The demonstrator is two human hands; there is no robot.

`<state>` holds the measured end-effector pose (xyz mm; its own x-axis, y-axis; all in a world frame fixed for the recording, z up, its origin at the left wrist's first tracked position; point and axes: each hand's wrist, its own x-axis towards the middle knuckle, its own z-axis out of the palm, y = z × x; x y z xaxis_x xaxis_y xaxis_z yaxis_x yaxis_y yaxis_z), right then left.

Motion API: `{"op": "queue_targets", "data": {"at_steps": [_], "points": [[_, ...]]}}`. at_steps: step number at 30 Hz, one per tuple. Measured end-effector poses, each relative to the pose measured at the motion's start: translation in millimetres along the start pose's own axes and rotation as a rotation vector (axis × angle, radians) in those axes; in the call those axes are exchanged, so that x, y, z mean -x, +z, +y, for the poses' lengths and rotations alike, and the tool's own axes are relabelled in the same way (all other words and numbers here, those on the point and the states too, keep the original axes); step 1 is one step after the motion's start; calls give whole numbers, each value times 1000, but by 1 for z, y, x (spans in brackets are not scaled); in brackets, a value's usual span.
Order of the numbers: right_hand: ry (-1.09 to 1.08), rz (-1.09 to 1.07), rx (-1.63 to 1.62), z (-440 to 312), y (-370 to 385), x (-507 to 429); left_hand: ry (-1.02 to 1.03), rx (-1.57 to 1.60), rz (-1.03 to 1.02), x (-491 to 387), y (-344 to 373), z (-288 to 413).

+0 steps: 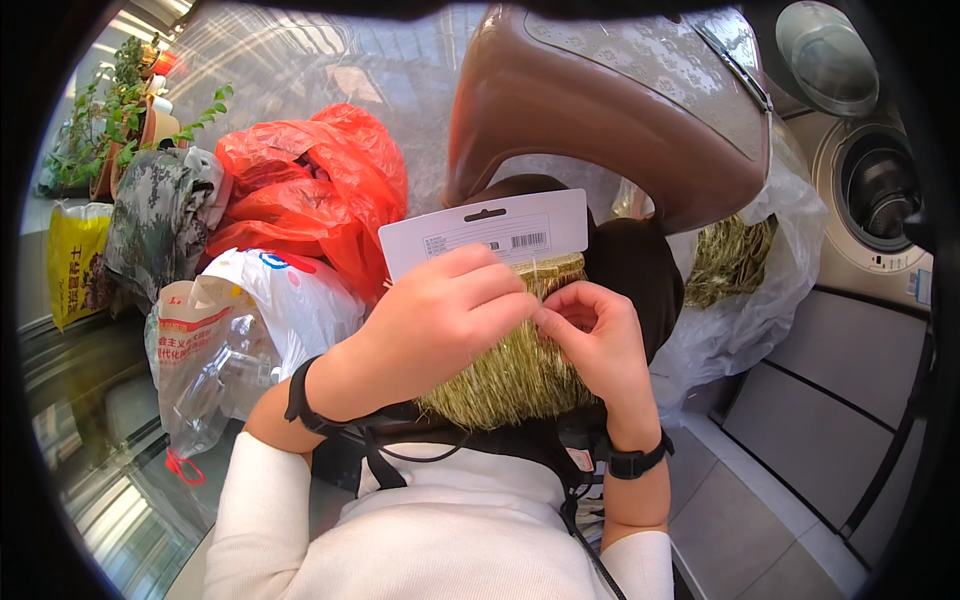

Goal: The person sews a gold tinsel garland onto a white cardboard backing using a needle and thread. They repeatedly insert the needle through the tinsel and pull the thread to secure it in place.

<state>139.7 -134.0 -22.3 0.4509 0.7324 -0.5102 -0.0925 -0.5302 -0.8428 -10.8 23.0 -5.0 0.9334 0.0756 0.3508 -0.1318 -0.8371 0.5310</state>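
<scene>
On the person's lap lies a bundle of gold tinsel fringe. A white cardboard header card with a hanging slot, a barcode and print stands at the bundle's upper edge. A thin clear plastic strip runs from the card over the fringe. My left hand is closed with its fingertips pinched at this strip, in front of the card. My right hand meets it there, thumb and index finger together at the strip's lower end. The exact grip of both hands is partly hidden by the fingers.
A brown plastic stool lies tipped ahead. More gold fringe sits in a clear plastic bag at right, near a washing machine. At left are a red plastic bag, a white bag, camouflage cloth and potted plants.
</scene>
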Motion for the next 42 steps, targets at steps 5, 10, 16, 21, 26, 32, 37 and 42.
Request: {"op": "queue_targets", "data": {"at_steps": [5, 10, 16, 21, 26, 32, 37, 42], "points": [[10, 82, -133, 0, 8, 3, -33, 64, -41, -26, 24, -13], [-111, 168, -111, 6, 18, 5, -22, 146, 18, -27, 32, -24], [-178, 286, -39, 12, 29, 0, -48, 167, -22, -30, 30, -33], [-176, 328, 22, 16, 32, -3, -60, 195, -146, -36, 22, -35], [-200, 330, 82, 15, 30, -4, -69, 254, -205, -42, 17, -39], [-147, 321, 97, 11, 28, -7, -46, 239, -216, -43, 18, -42], [-104, 328, 121, 9, 28, -9, 81, 213, -198, -46, 20, -46], [-70, 323, 121, 10, 27, -13, 184, 64, -217, -48, 20, -46]]}}
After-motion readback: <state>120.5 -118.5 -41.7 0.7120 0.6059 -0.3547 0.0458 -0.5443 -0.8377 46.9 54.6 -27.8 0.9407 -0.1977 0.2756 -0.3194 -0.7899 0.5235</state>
